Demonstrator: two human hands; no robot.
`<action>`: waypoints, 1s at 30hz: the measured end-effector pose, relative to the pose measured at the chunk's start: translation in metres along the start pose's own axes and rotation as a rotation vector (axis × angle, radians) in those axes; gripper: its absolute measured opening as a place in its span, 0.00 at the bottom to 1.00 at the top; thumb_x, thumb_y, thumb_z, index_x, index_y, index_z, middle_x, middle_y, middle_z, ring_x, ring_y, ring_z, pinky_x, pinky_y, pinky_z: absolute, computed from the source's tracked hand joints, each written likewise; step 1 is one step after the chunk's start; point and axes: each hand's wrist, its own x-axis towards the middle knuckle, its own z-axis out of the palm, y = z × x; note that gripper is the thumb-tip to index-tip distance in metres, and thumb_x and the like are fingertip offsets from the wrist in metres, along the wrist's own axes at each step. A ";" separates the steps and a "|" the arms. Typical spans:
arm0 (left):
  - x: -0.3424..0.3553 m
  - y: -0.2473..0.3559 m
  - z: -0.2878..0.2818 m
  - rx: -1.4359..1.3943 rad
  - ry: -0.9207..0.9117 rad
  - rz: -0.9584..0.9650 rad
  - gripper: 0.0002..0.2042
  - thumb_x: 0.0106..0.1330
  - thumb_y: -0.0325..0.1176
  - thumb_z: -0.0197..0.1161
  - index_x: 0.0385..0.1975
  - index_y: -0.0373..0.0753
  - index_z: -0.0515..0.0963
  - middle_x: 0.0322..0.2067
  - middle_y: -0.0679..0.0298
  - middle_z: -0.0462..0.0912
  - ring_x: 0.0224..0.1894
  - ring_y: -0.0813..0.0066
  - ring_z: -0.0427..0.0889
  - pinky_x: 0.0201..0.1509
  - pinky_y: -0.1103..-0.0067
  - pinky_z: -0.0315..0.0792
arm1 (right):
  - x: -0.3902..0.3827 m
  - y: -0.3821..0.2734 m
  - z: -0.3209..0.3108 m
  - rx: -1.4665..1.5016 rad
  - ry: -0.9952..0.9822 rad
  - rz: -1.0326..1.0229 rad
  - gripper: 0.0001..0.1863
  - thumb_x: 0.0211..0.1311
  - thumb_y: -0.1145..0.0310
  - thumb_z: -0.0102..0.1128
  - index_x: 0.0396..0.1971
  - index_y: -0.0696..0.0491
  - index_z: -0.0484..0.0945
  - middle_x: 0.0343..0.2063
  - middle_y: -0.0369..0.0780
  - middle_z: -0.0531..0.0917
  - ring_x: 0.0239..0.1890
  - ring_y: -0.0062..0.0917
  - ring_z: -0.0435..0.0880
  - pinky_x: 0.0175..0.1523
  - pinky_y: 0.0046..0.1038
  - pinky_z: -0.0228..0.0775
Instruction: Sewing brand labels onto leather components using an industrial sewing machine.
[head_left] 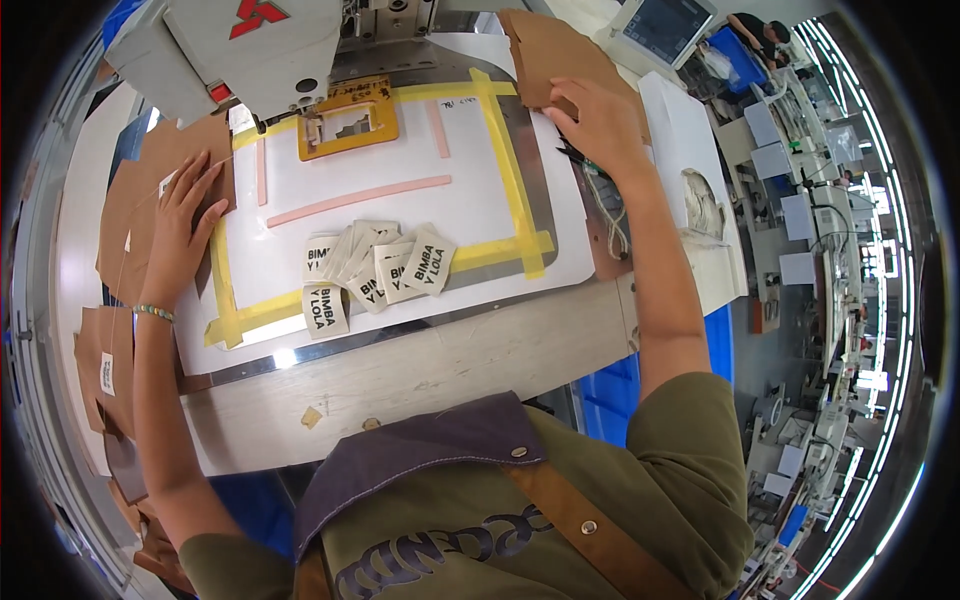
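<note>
From the head view, a pale wooden surface (470,365) carries a white board (400,215) marked off with yellow tape (505,150), and a grey sewing machine (235,50) stands over its far edge above a yellow frame (348,128). A loose pile of small cream labels (375,270) lies near the board's front edge. To the right the room holds rows of other machines and a person far off. The left hand (180,225) lies flat, fingers (195,180) spread open, pressing on a brown leather piece (150,195) at the board's left edge. The right hand (595,125) rests on a second brown piece (540,55) at the far right corner, fingers curled down onto its edge; whether they pinch it I cannot tell.
</note>
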 end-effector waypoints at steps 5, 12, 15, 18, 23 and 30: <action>0.003 0.058 -0.030 -0.109 0.028 0.045 0.19 0.75 0.34 0.68 0.64 0.41 0.83 0.72 0.60 0.79 0.76 0.54 0.72 0.79 0.61 0.68 | 0.004 0.023 -0.006 0.187 -0.029 0.059 0.11 0.67 0.63 0.72 0.43 0.54 0.92 0.52 0.38 0.92 0.52 0.38 0.90 0.58 0.36 0.81; 0.009 0.128 -0.058 -0.340 -0.070 0.155 0.18 0.70 0.25 0.71 0.59 0.37 0.85 0.68 0.57 0.83 0.69 0.53 0.81 0.72 0.63 0.77 | 0.011 0.025 -0.011 0.267 -0.134 0.099 0.12 0.70 0.65 0.68 0.46 0.54 0.92 0.54 0.38 0.92 0.55 0.38 0.90 0.60 0.35 0.80; 0.012 0.141 -0.058 -0.369 -0.078 0.205 0.18 0.69 0.27 0.72 0.58 0.37 0.86 0.67 0.58 0.84 0.68 0.53 0.82 0.71 0.62 0.78 | 0.011 0.026 -0.012 0.266 -0.133 0.089 0.13 0.70 0.64 0.68 0.46 0.54 0.92 0.54 0.38 0.92 0.55 0.38 0.90 0.60 0.35 0.80; 0.013 0.152 -0.057 -0.404 -0.108 0.210 0.19 0.68 0.29 0.73 0.58 0.37 0.86 0.66 0.58 0.85 0.68 0.53 0.82 0.71 0.63 0.78 | 0.009 0.023 -0.012 0.232 -0.125 0.095 0.14 0.69 0.64 0.67 0.46 0.55 0.92 0.54 0.38 0.92 0.54 0.39 0.90 0.60 0.35 0.81; 0.014 0.157 -0.054 -0.442 -0.163 0.228 0.18 0.67 0.28 0.73 0.58 0.36 0.86 0.64 0.57 0.86 0.64 0.52 0.84 0.68 0.63 0.79 | 0.008 0.024 -0.012 0.259 -0.125 0.103 0.14 0.69 0.64 0.66 0.46 0.55 0.92 0.55 0.38 0.92 0.54 0.39 0.90 0.60 0.36 0.81; 0.009 0.158 -0.047 -0.450 -0.184 0.231 0.19 0.67 0.28 0.74 0.57 0.36 0.87 0.61 0.56 0.87 0.61 0.54 0.86 0.67 0.64 0.79 | 0.007 0.019 -0.013 0.216 -0.116 0.128 0.14 0.68 0.64 0.66 0.45 0.54 0.93 0.55 0.38 0.92 0.54 0.39 0.90 0.61 0.36 0.80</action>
